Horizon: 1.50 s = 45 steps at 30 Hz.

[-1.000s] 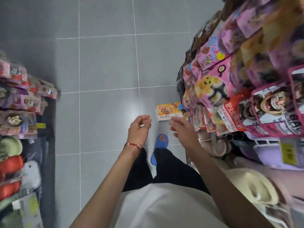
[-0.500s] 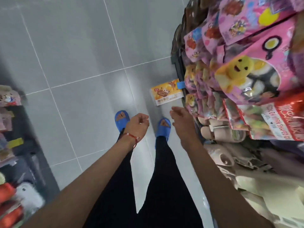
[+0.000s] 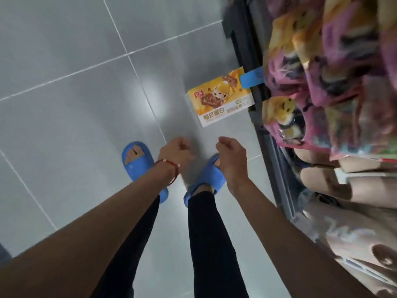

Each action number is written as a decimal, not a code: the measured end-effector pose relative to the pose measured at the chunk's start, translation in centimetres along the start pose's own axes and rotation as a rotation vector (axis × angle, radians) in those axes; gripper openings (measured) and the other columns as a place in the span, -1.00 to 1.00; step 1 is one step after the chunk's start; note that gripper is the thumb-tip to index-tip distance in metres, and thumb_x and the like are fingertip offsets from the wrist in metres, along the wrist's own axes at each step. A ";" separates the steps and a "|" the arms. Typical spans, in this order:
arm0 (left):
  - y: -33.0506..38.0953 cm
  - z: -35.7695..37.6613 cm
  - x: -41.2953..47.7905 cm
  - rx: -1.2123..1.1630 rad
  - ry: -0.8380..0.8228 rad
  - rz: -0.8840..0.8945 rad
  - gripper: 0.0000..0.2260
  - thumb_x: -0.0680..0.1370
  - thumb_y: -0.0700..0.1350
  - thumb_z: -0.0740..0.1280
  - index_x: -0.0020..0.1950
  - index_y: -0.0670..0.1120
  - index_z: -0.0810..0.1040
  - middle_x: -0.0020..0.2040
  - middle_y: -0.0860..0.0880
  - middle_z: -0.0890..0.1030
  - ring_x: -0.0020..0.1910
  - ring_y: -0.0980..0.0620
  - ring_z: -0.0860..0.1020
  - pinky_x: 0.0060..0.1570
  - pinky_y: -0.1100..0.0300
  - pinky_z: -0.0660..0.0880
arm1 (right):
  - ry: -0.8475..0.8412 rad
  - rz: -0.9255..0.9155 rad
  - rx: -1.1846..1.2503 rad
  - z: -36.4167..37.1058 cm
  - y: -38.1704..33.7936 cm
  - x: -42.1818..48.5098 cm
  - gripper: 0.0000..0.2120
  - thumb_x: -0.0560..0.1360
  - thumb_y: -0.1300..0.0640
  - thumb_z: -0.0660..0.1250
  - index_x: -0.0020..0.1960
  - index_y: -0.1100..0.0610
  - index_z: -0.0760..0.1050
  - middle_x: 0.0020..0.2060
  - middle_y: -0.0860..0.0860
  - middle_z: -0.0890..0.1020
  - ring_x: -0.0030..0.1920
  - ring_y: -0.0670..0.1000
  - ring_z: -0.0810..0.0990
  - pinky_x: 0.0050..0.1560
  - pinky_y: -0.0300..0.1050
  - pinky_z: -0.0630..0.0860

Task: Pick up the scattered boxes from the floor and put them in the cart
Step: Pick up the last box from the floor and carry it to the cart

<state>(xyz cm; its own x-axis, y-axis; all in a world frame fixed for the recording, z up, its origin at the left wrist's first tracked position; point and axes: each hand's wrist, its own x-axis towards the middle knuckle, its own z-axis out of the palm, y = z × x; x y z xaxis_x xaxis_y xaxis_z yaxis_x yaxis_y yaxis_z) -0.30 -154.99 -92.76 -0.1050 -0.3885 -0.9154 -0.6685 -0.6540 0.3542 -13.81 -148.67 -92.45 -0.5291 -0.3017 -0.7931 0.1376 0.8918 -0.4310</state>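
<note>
A yellow and orange box (image 3: 221, 97) lies flat on the grey tiled floor, its right end against the base of a dark shelf rack. A small blue box (image 3: 251, 79) pokes out beside it at the rack's foot. My left hand (image 3: 175, 152), with a red string at the wrist, hangs above my feet with fingers loosely curled and nothing in it. To its right my right hand (image 3: 232, 157) is also loosely curled and holds nothing. Both hands are short of the yellow box. No cart is in view.
The dark shelf rack (image 3: 247, 46) runs along the right, hung with pink and yellow snack bags (image 3: 322, 87) that lean over the aisle. Beige slippers (image 3: 335, 181) sit lower on it. My feet in blue slides (image 3: 139, 164) stand on the floor (image 3: 64, 104).
The view has tipped downward and closer to the floor. The yellow box now looks larger and nearer. Both hands stay empty and have lowered toward it. The left shelf has left the view.
</note>
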 end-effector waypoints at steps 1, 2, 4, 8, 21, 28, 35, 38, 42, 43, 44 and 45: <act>-0.3 0.8 2.3 0.003 0.008 0.013 -0.68 0.40 -0.06 0.46 0.13 -0.11 0.62 0.13 -0.14 0.67 0.18 -0.17 0.59 0.25 -0.01 0.49 | 0.016 -0.015 -0.017 0.5 0.7 1.8 -0.72 0.59 0.18 0.30 0.28 0.06 0.59 0.18 -0.01 0.63 0.23 0.09 0.60 0.20 0.03 0.58; -0.6 1.6 4.6 0.002 0.024 0.022 -0.69 0.44 -0.09 0.48 0.16 -0.12 0.61 0.16 -0.16 0.66 0.20 -0.17 0.58 0.27 0.01 0.48 | 0.033 -0.037 -0.038 0.8 1.4 3.7 -0.70 0.60 0.17 0.30 0.31 0.07 0.57 0.23 0.00 0.61 0.27 0.08 0.57 0.25 0.00 0.54; -0.8 3.4 9.1 -0.009 0.062 0.021 -0.62 0.48 -0.11 0.49 0.27 -0.14 0.57 0.25 -0.17 0.62 0.26 -0.16 0.55 0.29 0.04 0.46 | 0.053 -0.060 -0.059 1.4 2.7 7.5 -0.66 0.61 0.16 0.30 0.38 0.07 0.52 0.35 0.01 0.53 0.34 0.03 0.49 0.22 -0.14 0.41; -0.4 6.4 16.4 -0.105 0.137 0.024 -0.32 0.48 -0.07 0.51 0.52 -0.14 0.32 0.47 -0.15 0.43 0.42 -0.13 0.43 0.40 0.03 0.38 | 0.130 -0.122 -0.075 2.1 4.7 15.1 -0.56 0.63 0.11 0.33 0.49 0.08 0.39 0.46 0.03 0.41 0.43 0.03 0.39 0.25 -0.15 0.34; -0.1 9.6 24.9 -0.201 0.159 0.192 -0.42 0.54 -0.08 0.45 0.48 -0.09 0.26 0.32 -0.04 0.56 0.21 -0.02 0.53 0.05 0.21 0.37 | 0.198 -0.080 0.168 3.3 4.5 25.8 -0.22 0.57 0.12 0.48 0.61 0.10 0.08 0.39 0.05 0.45 0.21 -0.02 0.53 0.20 -0.13 0.48; -0.7 9.0 24.5 -0.275 0.184 0.202 -0.35 0.54 -0.16 0.44 0.57 -0.03 0.24 0.31 -0.02 0.59 0.25 -0.02 0.56 0.26 0.07 0.50 | 0.277 -0.071 0.048 3.4 4.1 25.7 -0.15 0.44 0.13 0.60 0.54 0.17 0.14 0.45 0.13 0.40 0.48 0.18 0.38 0.48 0.09 0.38; -0.8 6.1 24.6 -0.250 0.173 0.240 -0.28 0.57 -0.28 0.36 0.63 0.07 0.11 0.39 -0.01 0.52 0.34 -0.07 0.52 0.33 -0.11 0.49 | 0.216 -0.191 -0.234 2.3 2.2 26.1 -0.03 0.36 -0.09 0.61 0.60 0.06 0.17 0.46 0.08 0.42 0.43 0.18 0.43 0.41 0.22 0.46; 0.0 4.8 25.0 -0.345 0.093 0.208 -0.22 0.53 -0.36 0.33 0.63 0.07 0.08 0.40 0.09 0.48 0.25 0.09 0.53 0.17 0.11 0.55 | 0.142 -0.155 -0.218 2.3 1.6 26.7 -0.02 0.27 -0.27 0.55 0.55 -0.03 0.22 0.35 0.00 0.54 0.30 0.13 0.56 0.32 0.23 0.53; 1.2 4.9 25.8 -0.429 0.046 0.229 -0.44 0.49 -0.31 0.38 0.43 0.05 0.35 0.12 0.08 0.65 -0.04 0.17 0.65 -0.04 0.18 0.61 | 0.106 -0.152 -0.195 1.8 1.6 27.6 0.05 0.10 -0.44 0.50 0.49 -0.10 0.28 0.26 -0.06 0.61 0.25 0.10 0.61 0.29 0.23 0.56; 1.3 5.1 25.8 -0.448 0.051 0.217 -0.44 0.51 -0.30 0.38 0.44 0.05 0.33 0.11 0.08 0.64 -0.04 0.17 0.64 -0.12 0.24 0.57 | 0.103 -0.143 -0.187 1.9 1.6 27.5 0.07 0.07 -0.44 0.50 0.48 -0.09 0.28 0.25 -0.05 0.61 0.23 0.10 0.62 0.27 0.23 0.57; 1.3 5.2 25.5 -0.467 0.063 0.202 -0.43 0.52 -0.28 0.38 0.45 0.05 0.31 0.10 0.09 0.64 -0.04 0.16 0.63 -0.18 0.29 0.53 | 0.099 -0.134 -0.179 2.0 1.7 27.3 0.09 0.05 -0.44 0.50 0.48 -0.07 0.28 0.25 -0.04 0.61 0.22 0.10 0.63 0.26 0.23 0.58; 1.1 5.2 25.2 -0.487 0.079 0.187 -0.43 0.52 -0.26 0.39 0.47 0.05 0.30 0.09 0.10 0.63 -0.05 0.15 0.63 -0.22 0.30 0.51 | 0.095 -0.127 -0.172 2.2 1.8 26.8 0.12 0.03 -0.45 0.50 0.48 -0.06 0.27 0.26 -0.03 0.60 0.22 0.11 0.62 0.25 0.23 0.59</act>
<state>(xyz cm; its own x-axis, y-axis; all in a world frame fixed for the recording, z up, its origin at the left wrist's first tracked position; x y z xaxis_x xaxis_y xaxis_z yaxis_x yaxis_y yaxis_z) -7.50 -162.17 -116.38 -0.1213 -0.5628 -0.8177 -0.2222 -0.7874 0.5749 -25.92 -155.90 -115.46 -0.6103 -0.3897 -0.6896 -0.0761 0.8954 -0.4387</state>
